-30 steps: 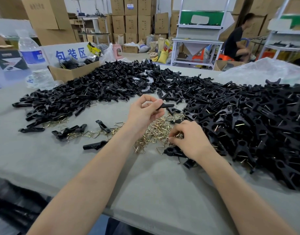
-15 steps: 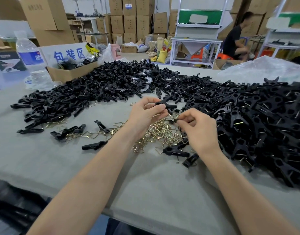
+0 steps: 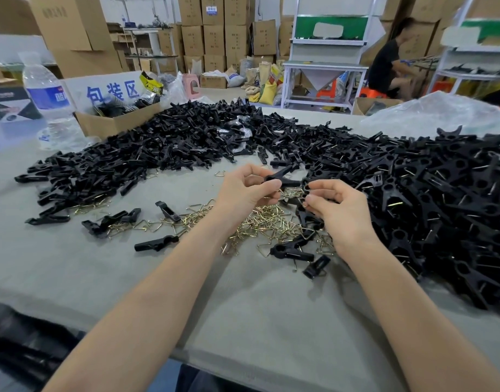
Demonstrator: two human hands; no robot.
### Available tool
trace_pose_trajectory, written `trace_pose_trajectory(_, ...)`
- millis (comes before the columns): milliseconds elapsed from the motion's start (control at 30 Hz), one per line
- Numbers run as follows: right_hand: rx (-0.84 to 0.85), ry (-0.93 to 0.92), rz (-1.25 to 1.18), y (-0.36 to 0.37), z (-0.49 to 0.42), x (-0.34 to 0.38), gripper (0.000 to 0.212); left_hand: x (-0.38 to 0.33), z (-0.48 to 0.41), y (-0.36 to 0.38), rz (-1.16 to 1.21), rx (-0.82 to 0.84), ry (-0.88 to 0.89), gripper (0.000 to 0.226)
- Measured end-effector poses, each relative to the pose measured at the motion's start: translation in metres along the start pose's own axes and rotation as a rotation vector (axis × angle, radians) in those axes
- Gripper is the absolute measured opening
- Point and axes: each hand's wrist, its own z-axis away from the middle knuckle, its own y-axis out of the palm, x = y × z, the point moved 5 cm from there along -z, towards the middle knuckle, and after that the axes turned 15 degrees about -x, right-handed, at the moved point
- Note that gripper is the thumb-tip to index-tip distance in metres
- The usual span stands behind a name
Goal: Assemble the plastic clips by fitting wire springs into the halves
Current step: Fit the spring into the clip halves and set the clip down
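We see the left hand (image 3: 249, 190) curled around a black plastic clip (image 3: 282, 179), its two halves crossed in an X, thumb and fingers clamping the left end. The clip is held in the air above the grey cloth-covered table (image 3: 243, 321), just over a heap of brass-coloured triangular wire springs (image 3: 268, 223) that lies at 6 o'clock from it. The right hand (image 3: 339, 210) meets the clip from 3 o'clock, its thumb and forefinger pinching the clip's right end. We cannot tell whether a spring sits between those fingertips.

From the hands, a broad pile of loose black plastic halves (image 3: 158, 154) runs from 9 to 12 o'clock, and a thicker pile of black forked clips (image 3: 441, 205) fills 2 to 4 o'clock. At 10 o'clock, beyond the halves, stand a clear plastic water bottle (image 3: 45, 91) and an open brown cardboard box (image 3: 116, 123).
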Motion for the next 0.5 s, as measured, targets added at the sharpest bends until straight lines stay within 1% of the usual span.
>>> trace_pose_trajectory(167,0.066,-0.005,-0.035,0.006,0.006,0.003,0.029,0.008,0.004,0.004,-0.015,-0.042,-0.041,0.016)
trace_pose_trajectory(300,0.047,-0.096,0.089,0.007,0.009,0.003,0.027,0.017,0.009,0.013,-0.019,-0.001,-0.091,0.015)
trace_pose_trajectory(433,0.029,-0.191,0.184,0.007,0.008,0.005,0.026,0.019,0.009,0.013,0.015,-0.02,-0.139,0.015)
trace_pose_trajectory(500,0.033,-0.233,0.213,0.009,0.008,0.006,0.026,0.019,0.008,0.012,0.014,-0.021,-0.135,0.015)
